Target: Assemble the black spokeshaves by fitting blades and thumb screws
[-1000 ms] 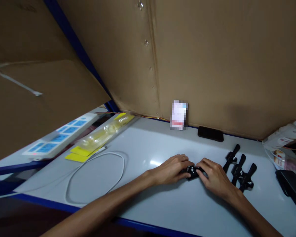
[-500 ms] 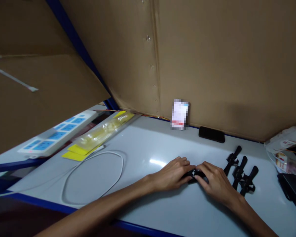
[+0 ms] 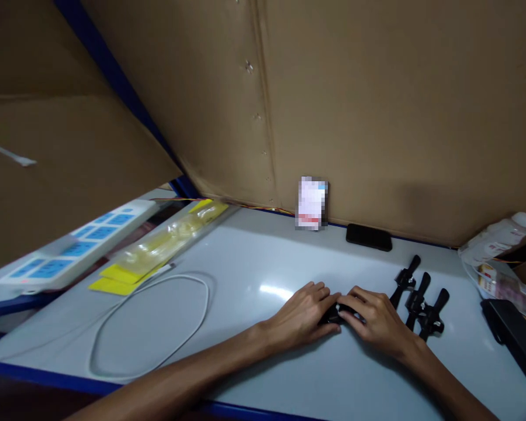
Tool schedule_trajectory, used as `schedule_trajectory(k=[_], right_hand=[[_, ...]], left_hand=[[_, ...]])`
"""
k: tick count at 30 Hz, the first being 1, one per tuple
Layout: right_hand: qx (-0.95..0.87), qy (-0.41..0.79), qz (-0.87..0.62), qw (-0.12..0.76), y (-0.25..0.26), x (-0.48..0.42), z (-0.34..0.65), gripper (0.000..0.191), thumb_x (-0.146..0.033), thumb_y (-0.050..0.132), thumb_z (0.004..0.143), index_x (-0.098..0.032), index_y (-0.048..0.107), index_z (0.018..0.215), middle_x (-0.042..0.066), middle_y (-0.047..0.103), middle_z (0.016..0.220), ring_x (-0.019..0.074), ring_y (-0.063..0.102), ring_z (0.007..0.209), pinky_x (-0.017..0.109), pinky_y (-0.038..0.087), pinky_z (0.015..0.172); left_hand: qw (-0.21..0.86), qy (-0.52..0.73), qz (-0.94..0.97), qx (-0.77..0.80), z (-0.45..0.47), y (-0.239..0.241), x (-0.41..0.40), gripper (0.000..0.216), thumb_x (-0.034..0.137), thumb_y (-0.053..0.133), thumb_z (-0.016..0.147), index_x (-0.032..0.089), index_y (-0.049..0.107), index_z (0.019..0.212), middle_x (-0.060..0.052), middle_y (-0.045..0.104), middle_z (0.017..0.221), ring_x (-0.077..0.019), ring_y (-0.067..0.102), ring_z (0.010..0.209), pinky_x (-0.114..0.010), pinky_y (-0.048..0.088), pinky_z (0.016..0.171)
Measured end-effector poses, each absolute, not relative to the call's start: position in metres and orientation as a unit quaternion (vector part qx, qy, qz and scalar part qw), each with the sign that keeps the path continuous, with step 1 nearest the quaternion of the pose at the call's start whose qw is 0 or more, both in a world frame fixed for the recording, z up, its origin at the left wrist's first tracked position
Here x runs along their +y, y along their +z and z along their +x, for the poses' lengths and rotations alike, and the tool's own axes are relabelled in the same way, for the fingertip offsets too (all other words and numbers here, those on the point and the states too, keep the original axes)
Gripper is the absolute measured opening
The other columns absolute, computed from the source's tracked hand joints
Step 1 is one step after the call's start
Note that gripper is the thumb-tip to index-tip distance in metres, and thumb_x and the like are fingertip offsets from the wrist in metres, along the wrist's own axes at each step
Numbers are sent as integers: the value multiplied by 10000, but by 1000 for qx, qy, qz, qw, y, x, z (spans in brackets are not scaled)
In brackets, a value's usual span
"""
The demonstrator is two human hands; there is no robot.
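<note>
My left hand [image 3: 307, 313] is closed around one end of a black spokeshave [image 3: 331, 316], low over the white table. My right hand [image 3: 376, 317] grips its other side, thumb and fingertips pinching near the middle. A small shiny metal part shows between the two hands; fingers cover most of the rest. Just right of my right hand lie three similar black spokeshaves: one farther back [image 3: 405, 278], one in the middle [image 3: 418, 300] and one nearer [image 3: 433, 316]. They lie at a slant, close together.
A black phone [image 3: 369, 237] and a blurred upright screen [image 3: 311, 203] are at the back. On the left are a looped white cable [image 3: 205, 304], yellow-backed plastic packs [image 3: 169, 237] and a power strip [image 3: 76, 248]. A black case [image 3: 512, 336] and plastic bag [image 3: 504, 280] sit right.
The view has turned slightly right, so everything sits farther left. My left fingers have shifted on the spokeshave, the thumb now lower, and both hands still hold it.
</note>
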State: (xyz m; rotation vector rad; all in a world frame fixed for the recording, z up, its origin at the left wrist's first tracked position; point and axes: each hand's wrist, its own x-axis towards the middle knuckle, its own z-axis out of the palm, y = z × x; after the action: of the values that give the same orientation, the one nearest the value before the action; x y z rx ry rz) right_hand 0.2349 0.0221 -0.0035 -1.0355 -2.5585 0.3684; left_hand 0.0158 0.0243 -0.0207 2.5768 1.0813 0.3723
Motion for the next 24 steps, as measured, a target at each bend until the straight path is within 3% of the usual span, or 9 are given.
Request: schedule_trajectory(k=[6,15,24], right_hand=[[-920,86,-344,168,-8,23,236,186,-256,516,1040,-205,680,1112,51,678,941,182,635,815,301,482,673],[-914,89,-354,176,-9,23,233,215,-303,482,1063,-195,657,998,37,656,881,174,632,777,297,462,655],[-888,-7,-438,138,-11,12,218,214,-363,514,1044,-189,599,953,59,637,882,220,662,769,324,461,620]], left_hand=[[162,139,896,390,17,-26,23,333,417,802,865,169,631,1006,-58,671,937,-253,602,886,-371,451,785],[178,143,893,389,17,-24,23,372,428,767,896,151,632,1104,-73,675,925,-259,604,891,-373,449,779],[185,137,889,396,20,-24,24,365,409,738,911,172,621,1163,-81,694,989,-276,621,942,-389,468,818]])
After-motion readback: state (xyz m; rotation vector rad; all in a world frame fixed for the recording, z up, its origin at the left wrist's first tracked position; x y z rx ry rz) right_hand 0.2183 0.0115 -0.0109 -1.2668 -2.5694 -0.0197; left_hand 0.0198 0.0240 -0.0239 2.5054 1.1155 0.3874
